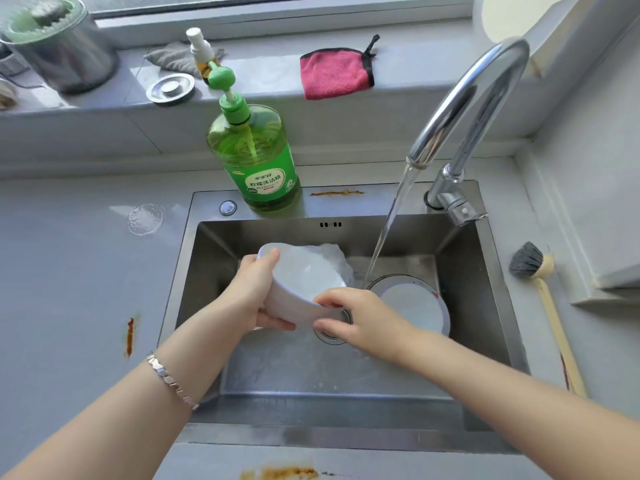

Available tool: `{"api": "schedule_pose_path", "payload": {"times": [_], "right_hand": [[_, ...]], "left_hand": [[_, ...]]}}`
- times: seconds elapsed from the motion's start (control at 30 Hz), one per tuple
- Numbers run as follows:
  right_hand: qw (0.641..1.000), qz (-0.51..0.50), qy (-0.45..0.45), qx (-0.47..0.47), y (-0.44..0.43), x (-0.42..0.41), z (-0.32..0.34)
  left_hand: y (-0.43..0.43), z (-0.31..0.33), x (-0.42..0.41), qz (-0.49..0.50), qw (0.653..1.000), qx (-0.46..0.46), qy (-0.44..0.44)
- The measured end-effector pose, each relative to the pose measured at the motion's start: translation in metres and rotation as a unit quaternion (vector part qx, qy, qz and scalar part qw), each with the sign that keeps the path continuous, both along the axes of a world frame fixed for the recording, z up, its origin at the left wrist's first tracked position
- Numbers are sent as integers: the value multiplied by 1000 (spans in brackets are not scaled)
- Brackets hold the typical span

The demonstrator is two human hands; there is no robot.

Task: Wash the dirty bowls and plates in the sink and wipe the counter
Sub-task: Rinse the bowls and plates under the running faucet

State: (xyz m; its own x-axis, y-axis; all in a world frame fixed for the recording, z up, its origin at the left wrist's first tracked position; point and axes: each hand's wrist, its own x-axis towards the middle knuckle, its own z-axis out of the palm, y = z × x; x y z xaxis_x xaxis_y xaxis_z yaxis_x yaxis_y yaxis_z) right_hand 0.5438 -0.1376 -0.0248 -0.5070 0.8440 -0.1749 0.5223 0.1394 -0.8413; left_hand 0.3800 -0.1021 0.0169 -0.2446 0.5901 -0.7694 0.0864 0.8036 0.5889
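A white bowl (304,275) hangs tilted over the steel sink (207,258), its mouth turned up and to the right. My left hand (252,292) grips its left side, thumb over the rim. My right hand (360,317) pinches the bowl's near rim between thumb and fingers. A plate with a patterned edge (415,306) lies in the sink to the right, under the running water (391,220) from the faucet (474,98). Something white and foamy (337,252) shows behind the bowl; what it is stays unclear.
A green dish soap bottle (256,157) stands on the sink's back ledge. A pink cloth (334,72) lies on the sill and a dish brush (543,299) on the right counter. Brown stains mark the counter at left (130,336), front (287,474) and behind the sink (336,193).
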Motion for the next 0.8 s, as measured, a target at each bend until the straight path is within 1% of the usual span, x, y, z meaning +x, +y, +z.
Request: {"api": "schedule_pose_path", "payload": {"times": [0.13,0.2,0.27,0.33,0.37,0.43,0.53,0.6,0.7,0.77,0.8], "right_hand": [[990,-73,99,-62,-3,-11,-15],[967,-144,172,-120,-1,-8,-16],[919,-232,250,-200,1,-1,-18],[857,-296,307,-290,3,8,-20],[831,-316,327,-321,4,13,-21],[787,-351,363,-354,10,26,-18],[736,-395,414,-361,21,47,-11],[721,-408,435,-352,28,60,-7],[727,-417,433,-333,34,72,-4],[734,-422,428,-317,37,76,-3],[739,-420,426,-311,38,76,-3]], "left_hand": [[0,6,-4,-12,999,-29,8],[0,7,-5,-41,998,-46,17],[0,5,-1,-73,996,-32,39],[-2,1,4,-103,991,18,78],[-3,-4,6,-120,986,50,108],[-4,-12,9,-143,972,102,159],[-8,-18,17,-179,950,153,204],[-10,-23,27,-205,935,192,219],[-13,-29,47,-246,901,273,230],[-16,-31,63,-304,861,349,211],[-19,-32,72,-353,831,382,197]]}}
